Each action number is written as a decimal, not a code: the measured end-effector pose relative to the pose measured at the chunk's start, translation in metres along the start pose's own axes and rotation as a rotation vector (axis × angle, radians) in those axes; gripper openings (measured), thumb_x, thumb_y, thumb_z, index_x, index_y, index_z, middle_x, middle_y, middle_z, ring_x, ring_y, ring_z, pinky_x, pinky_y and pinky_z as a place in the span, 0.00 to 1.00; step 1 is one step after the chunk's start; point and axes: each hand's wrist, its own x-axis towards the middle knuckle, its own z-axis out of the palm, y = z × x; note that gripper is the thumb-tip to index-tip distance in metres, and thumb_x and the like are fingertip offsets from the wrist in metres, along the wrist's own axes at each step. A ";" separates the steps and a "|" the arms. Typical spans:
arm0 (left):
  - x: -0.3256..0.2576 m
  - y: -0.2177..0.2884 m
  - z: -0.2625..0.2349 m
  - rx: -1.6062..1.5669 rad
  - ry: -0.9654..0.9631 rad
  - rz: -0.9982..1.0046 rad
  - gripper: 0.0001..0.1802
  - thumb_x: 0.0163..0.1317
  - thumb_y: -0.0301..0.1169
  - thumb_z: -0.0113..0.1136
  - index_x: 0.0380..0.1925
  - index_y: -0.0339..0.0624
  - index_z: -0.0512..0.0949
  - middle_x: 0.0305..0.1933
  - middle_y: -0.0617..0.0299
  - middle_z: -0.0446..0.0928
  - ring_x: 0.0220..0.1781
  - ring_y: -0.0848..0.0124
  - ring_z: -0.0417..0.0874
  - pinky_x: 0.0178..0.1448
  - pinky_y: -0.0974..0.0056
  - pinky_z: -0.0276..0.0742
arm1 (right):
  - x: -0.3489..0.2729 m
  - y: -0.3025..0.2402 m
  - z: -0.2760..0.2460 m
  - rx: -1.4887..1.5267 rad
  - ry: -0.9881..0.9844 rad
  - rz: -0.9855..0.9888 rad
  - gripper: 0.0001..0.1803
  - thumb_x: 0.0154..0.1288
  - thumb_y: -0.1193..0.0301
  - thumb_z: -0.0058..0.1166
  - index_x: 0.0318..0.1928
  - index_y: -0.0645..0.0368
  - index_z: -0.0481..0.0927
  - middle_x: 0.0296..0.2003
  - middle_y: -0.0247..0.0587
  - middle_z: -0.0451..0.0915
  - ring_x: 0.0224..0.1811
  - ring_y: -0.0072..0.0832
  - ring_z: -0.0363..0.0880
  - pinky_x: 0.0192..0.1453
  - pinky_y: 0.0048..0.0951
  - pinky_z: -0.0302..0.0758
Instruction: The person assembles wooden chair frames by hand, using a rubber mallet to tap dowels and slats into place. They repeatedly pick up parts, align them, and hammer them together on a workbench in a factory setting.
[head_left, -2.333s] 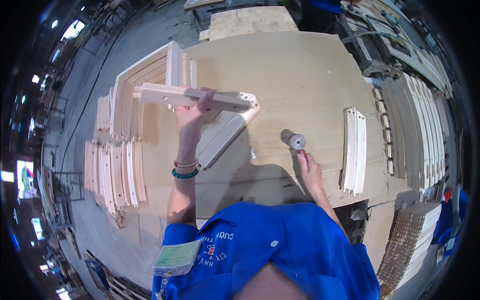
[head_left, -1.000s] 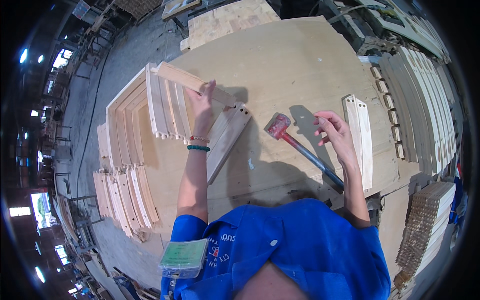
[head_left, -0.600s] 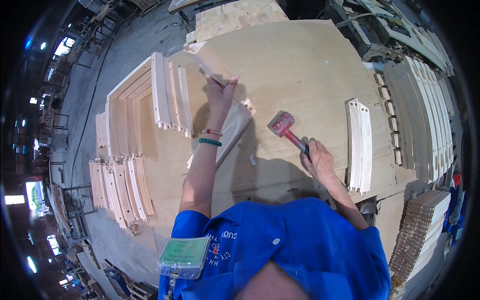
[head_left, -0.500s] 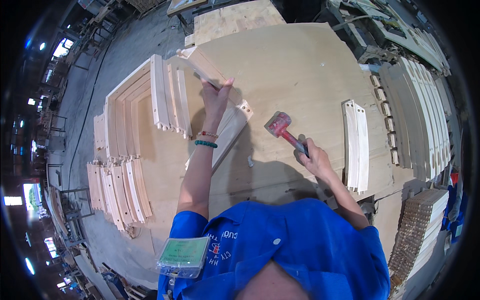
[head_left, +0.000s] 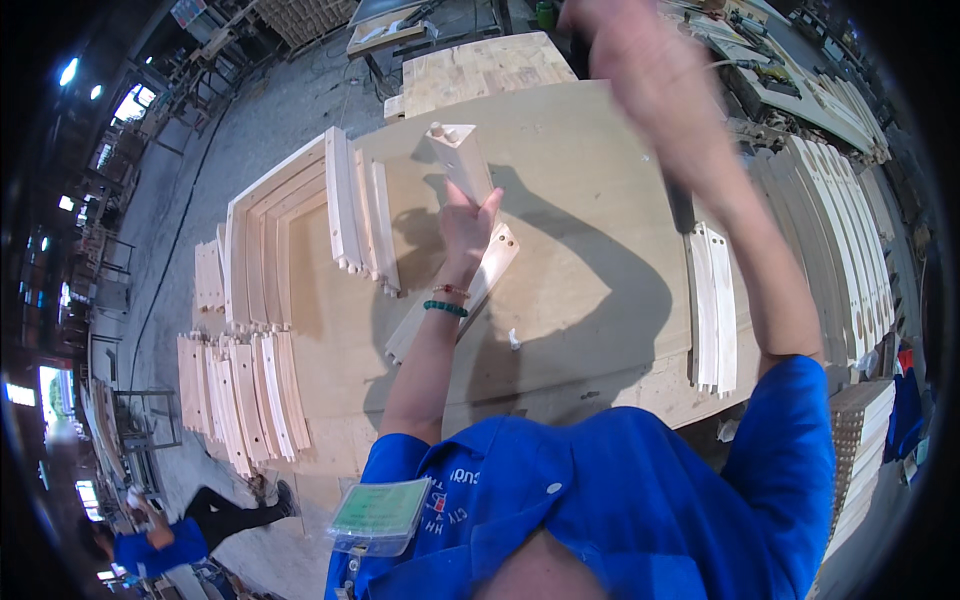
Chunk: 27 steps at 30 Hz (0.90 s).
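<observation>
the left forearm [head_left: 418, 375] reaches forward, and the left hand [head_left: 467, 230] is closed in a grip, its thumb [head_left: 492, 204] angled outward. the right arm [head_left: 755, 235] is raised with elbow bent, the blurred right hand [head_left: 645, 65] farther forward.

We log one tan table [head_left: 560, 150]. Along its left edge we have nested frames [head_left: 262, 255], angled, pegged ends pointing at the near edge. Near left corner: row of strips [head_left: 245, 390], packed side by side, some with holes. Middle: one slat [head_left: 494, 268] lying diagonally, holed end toward the far edge, other end toward the near left corner. Between slat and near edge we mark a white scrap [head_left: 515, 340]. By the right edge: upright-running pair of pieces [head_left: 713, 310], side by side.
</observation>
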 end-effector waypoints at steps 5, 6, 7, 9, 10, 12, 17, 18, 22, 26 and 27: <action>-0.007 -0.003 0.002 0.120 0.040 0.021 0.35 0.53 0.43 0.65 0.53 0.35 0.62 0.40 0.41 0.80 0.43 0.46 0.81 0.45 0.50 0.76 | -0.038 0.014 0.046 0.221 -0.463 0.205 0.21 0.73 0.57 0.38 0.43 0.63 0.75 0.28 0.48 0.75 0.29 0.42 0.74 0.36 0.38 0.72; -0.015 -0.003 0.005 0.116 -0.016 -0.028 0.35 0.53 0.43 0.65 0.53 0.35 0.62 0.40 0.40 0.79 0.43 0.45 0.81 0.46 0.49 0.76 | -0.046 0.018 0.045 0.333 -0.392 0.190 0.23 0.73 0.54 0.39 0.43 0.64 0.75 0.27 0.49 0.76 0.29 0.43 0.75 0.37 0.38 0.72; -0.010 0.001 0.003 0.119 -0.043 -0.059 0.35 0.53 0.43 0.65 0.53 0.35 0.62 0.41 0.40 0.79 0.44 0.45 0.80 0.46 0.49 0.76 | -0.033 0.008 0.036 0.353 -0.362 0.206 0.22 0.73 0.54 0.40 0.41 0.62 0.74 0.26 0.41 0.73 0.27 0.33 0.71 0.33 0.32 0.68; -0.004 0.003 -0.002 0.136 -0.076 -0.096 0.35 0.53 0.43 0.65 0.54 0.36 0.62 0.42 0.39 0.79 0.44 0.44 0.80 0.47 0.48 0.75 | 0.000 -0.011 0.003 0.394 -0.306 0.245 0.19 0.73 0.55 0.42 0.37 0.59 0.72 0.23 0.24 0.66 0.23 0.14 0.61 0.25 0.20 0.61; -0.002 0.000 -0.005 0.154 -0.075 -0.103 0.35 0.53 0.43 0.65 0.54 0.36 0.62 0.42 0.39 0.79 0.44 0.44 0.80 0.47 0.48 0.75 | 0.008 -0.027 -0.003 0.490 -0.231 0.325 0.16 0.72 0.57 0.43 0.38 0.57 0.73 0.21 0.24 0.62 0.23 0.11 0.58 0.25 0.17 0.58; -0.003 -0.004 -0.006 0.168 -0.066 -0.091 0.35 0.53 0.44 0.64 0.54 0.35 0.62 0.41 0.39 0.79 0.43 0.44 0.80 0.46 0.48 0.75 | 0.006 -0.026 0.008 0.471 -0.050 0.215 0.15 0.73 0.58 0.42 0.41 0.58 0.73 0.21 0.27 0.62 0.22 0.16 0.61 0.26 0.21 0.61; 0.001 -0.006 -0.007 0.200 -0.048 0.051 0.33 0.54 0.43 0.64 0.53 0.34 0.62 0.39 0.40 0.79 0.42 0.45 0.81 0.44 0.49 0.75 | -0.073 0.004 0.074 0.329 -0.529 0.398 0.22 0.72 0.51 0.41 0.48 0.58 0.70 0.20 0.48 0.75 0.16 0.40 0.69 0.22 0.35 0.69; 0.001 -0.004 -0.008 0.194 -0.023 0.018 0.34 0.54 0.42 0.64 0.54 0.34 0.62 0.39 0.41 0.79 0.42 0.45 0.80 0.44 0.49 0.75 | -0.072 0.004 0.076 0.525 -0.550 0.545 0.23 0.71 0.50 0.42 0.49 0.59 0.69 0.21 0.47 0.77 0.13 0.35 0.67 0.20 0.31 0.67; -0.008 -0.005 -0.019 0.291 0.012 0.130 0.37 0.52 0.41 0.67 0.57 0.34 0.62 0.45 0.44 0.78 0.44 0.45 0.80 0.47 0.50 0.75 | -0.075 -0.005 0.089 1.019 -0.494 0.858 0.31 0.67 0.45 0.46 0.51 0.62 0.67 0.25 0.46 0.81 0.07 0.15 0.58 0.11 0.18 0.57; -0.035 -0.041 -0.062 0.665 -0.109 0.285 0.34 0.53 0.46 0.65 0.54 0.37 0.68 0.49 0.45 0.77 0.48 0.48 0.80 0.51 0.51 0.75 | -0.073 0.002 0.090 1.123 -0.393 0.936 0.33 0.64 0.44 0.49 0.53 0.61 0.64 0.29 0.46 0.82 0.06 0.09 0.52 0.09 0.12 0.53; -0.042 -0.054 -0.078 0.857 -0.157 0.196 0.32 0.55 0.48 0.63 0.53 0.37 0.71 0.49 0.45 0.77 0.50 0.49 0.80 0.52 0.52 0.75 | -0.073 0.000 0.090 1.075 -0.397 0.936 0.33 0.65 0.46 0.50 0.54 0.62 0.63 0.31 0.49 0.83 0.06 0.08 0.52 0.08 0.11 0.52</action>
